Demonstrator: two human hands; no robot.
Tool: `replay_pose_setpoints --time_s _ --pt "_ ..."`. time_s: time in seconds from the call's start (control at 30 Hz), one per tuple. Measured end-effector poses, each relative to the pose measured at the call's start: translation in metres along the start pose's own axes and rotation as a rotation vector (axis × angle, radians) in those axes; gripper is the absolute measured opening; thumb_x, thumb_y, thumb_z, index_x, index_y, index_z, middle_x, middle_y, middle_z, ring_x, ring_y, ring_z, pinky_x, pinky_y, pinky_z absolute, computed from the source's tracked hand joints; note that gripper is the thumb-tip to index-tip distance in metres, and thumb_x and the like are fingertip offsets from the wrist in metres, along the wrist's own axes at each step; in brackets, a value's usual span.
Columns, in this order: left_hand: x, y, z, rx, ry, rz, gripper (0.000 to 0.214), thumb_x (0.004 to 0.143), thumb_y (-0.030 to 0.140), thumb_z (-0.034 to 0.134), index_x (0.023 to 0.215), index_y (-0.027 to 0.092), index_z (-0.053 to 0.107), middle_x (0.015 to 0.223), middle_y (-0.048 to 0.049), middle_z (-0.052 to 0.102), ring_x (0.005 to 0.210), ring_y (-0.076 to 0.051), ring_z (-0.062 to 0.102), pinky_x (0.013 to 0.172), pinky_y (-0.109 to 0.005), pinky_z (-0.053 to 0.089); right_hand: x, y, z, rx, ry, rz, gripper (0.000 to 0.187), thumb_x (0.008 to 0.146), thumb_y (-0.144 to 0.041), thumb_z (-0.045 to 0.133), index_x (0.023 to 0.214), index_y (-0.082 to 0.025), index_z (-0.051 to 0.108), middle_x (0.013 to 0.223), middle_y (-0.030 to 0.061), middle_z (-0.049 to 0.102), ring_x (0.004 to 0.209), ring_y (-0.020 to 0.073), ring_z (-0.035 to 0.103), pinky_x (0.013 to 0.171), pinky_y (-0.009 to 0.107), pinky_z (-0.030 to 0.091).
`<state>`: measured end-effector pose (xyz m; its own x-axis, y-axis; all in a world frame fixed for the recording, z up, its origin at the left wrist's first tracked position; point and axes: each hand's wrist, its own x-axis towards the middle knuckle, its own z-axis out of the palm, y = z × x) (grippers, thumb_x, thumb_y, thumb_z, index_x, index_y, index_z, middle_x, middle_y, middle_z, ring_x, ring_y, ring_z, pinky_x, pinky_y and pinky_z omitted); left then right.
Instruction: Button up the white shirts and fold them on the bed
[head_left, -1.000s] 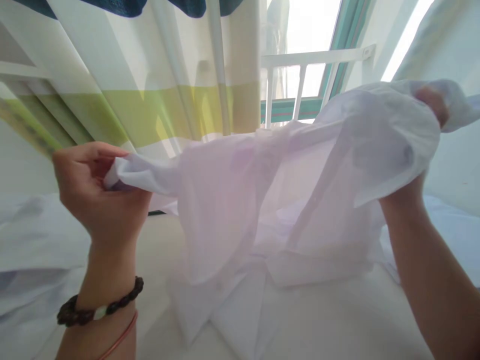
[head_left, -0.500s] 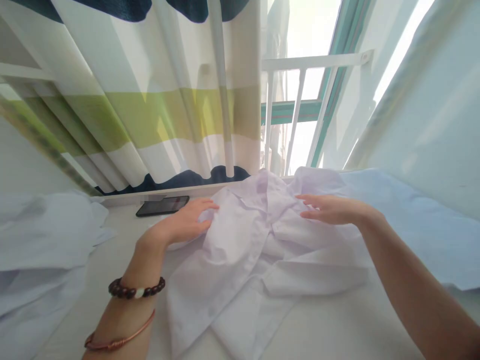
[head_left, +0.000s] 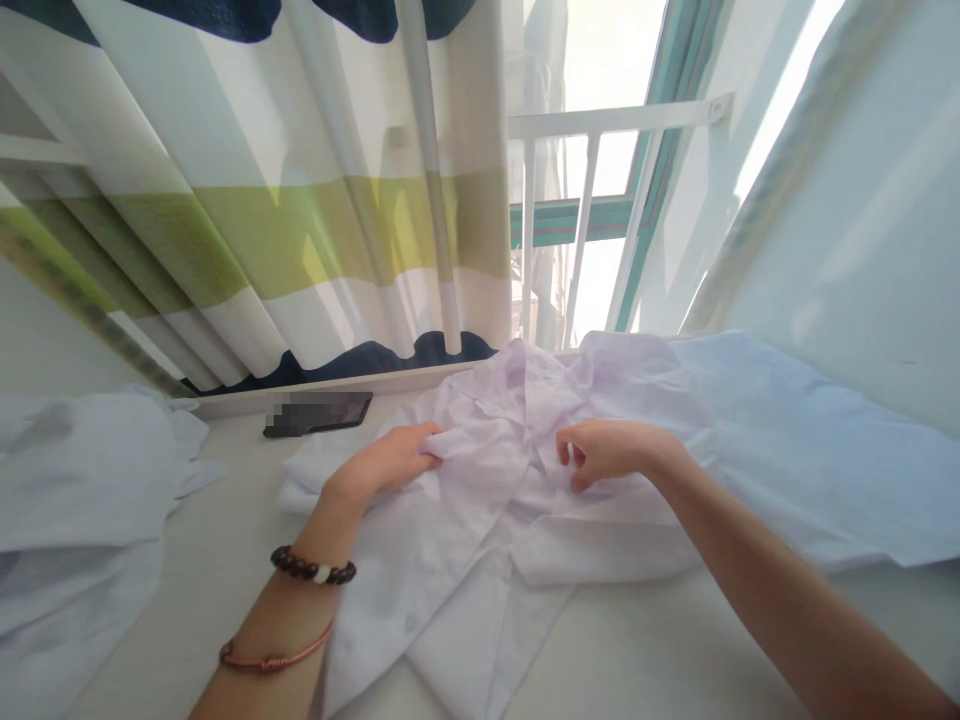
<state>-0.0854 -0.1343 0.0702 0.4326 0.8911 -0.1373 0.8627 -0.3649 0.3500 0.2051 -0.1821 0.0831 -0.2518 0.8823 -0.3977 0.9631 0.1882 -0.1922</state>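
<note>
A white collared shirt (head_left: 465, 510) lies rumpled and spread out in front of me, its collar towards the window and a few buttons faintly visible lower down. On its left side, my left hand (head_left: 394, 460) is closed on a fold of the cloth, pinched between thumb and fingers. My right hand (head_left: 607, 450) hovers at or just over the middle of the shirt. Its fingers are bent downward with a gap to the thumb, and I see no cloth between them. Whether the fingertips touch the fabric is hard to tell.
More white cloth (head_left: 82, 480) is heaped at the left. A dark phone (head_left: 330, 412), partly pixelated, lies near the back edge. Pale bluish fabric (head_left: 810, 450) stretches out on the right. Behind stand a white railing (head_left: 615, 122), a striped curtain (head_left: 300, 230) and a window.
My left hand has moved right and closed on the shirt's cloth. My right hand has come left and nearer to me, its fingers now curled down. The view has shifted slightly.
</note>
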Motion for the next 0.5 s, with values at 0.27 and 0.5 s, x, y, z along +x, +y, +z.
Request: replay_pose_setpoints --time_s 0.27,0.5 --pt "0.001 -0.001 -0.017 0.256 0.707 0.008 0.031 0.082 0.023 0.057 0.112 0.019 0.066 0.113 -0.0112 0.059 0.107 -0.030 0.057 0.095 -0.043 0.044 0.002 0.017 -0.006 -0.019 0.305 0.063 0.013 0.088 -0.018 0.051 0.095 -0.019 0.062 0.097 0.0110 0.067 0.091 0.0259 0.063 0.067 0.030 0.041" --pt "-0.030 0.025 0.012 -0.084 0.050 0.246 0.025 0.094 0.039 0.047 0.096 0.022 0.065 0.081 -0.0003 0.065 0.073 -0.018 0.061 0.071 -0.030 0.049 -0.009 -0.017 0.026 0.110 0.344 -0.288 0.012 0.091 -0.033 0.054 0.091 -0.022 0.060 0.084 0.0029 0.065 0.076 0.0185 0.059 0.065 0.028 0.041"
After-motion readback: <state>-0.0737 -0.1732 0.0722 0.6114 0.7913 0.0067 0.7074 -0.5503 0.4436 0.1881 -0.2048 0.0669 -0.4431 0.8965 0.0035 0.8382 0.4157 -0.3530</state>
